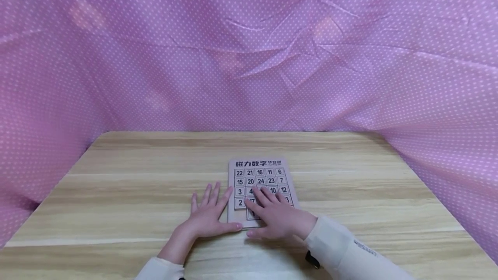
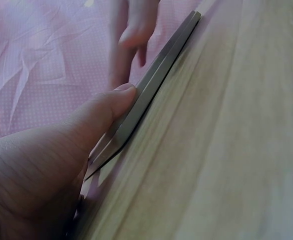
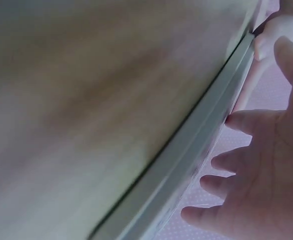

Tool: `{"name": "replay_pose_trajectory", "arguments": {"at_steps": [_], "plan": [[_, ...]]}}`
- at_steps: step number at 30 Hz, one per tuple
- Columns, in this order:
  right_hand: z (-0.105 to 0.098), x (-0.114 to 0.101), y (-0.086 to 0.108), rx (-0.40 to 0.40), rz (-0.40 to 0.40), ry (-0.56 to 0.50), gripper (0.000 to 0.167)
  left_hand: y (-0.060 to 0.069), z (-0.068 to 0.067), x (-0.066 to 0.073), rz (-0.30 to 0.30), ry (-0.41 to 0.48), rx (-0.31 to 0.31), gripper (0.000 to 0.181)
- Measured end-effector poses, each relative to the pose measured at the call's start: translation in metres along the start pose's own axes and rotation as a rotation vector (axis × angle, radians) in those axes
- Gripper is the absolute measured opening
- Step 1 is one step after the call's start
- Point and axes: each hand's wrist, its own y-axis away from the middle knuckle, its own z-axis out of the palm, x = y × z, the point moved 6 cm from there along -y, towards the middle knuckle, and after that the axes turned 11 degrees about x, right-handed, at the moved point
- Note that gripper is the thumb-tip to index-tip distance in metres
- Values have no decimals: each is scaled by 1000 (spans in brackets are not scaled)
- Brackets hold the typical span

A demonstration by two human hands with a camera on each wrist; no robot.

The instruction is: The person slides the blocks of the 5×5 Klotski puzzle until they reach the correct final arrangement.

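"Are those hands gripping anything?"

"No. The left hand [image 1: 210, 217] is splayed, with its fingers straight, and the right hand [image 1: 278, 217] is spread and loose too. Neither is clenched."

"And around them?"

"Pink dotted cloth [image 1: 249, 55] hangs behind and down both sides. In front of it is the wooden table [image 1: 136, 211], and the number board [image 1: 231, 174] lies flat on it, a little right of the middle, at the near side. The left thumb rests on its near left corner. The right fingers stretch over its near part, with the thumb off the near edge."

"Are they pressing on the tiles?"

"I can't tell which fingertips press and which hover. The far row is plain enough, starting with tile 22 [image 1: 239, 173] on the left. Tile 2 [image 1: 240, 202] sits just beyond the bare slot [image 1: 240, 215] in the near left corner."

"What might go wrong?"

"To my eye, the board could skid or turn if the right hand pushes hard, since only that thumb seems to steady it. The thumb also lies close to the slot, so it could block a tile. And a broad palm could drag a neighbouring piece, because it covers several numbers."
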Motion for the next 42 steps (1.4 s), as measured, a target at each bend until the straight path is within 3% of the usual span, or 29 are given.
{"name": "replay_pose_trajectory", "arguments": {"at_steps": [4, 9, 25, 30, 42], "plan": [[0, 2, -15, 8, 32, 36, 82, -1, 1, -1, 6, 0, -1, 99], [-3, 1, -19, 7, 45, 32, 83, -1, 0, -1, 14, -1, -5, 99], [-3, -12, 3, -24, -39, 23, 81, 0, -2, 2, 10, 27, 11, 97], [-4, 1, 12, -10, -6, -25, 81, 1, -1, 3, 9, 20, 13, 99], [-19, 57, 40, 78, 152, -58, 85, 2, -1, 3, -2, 25, -11, 100]]}}
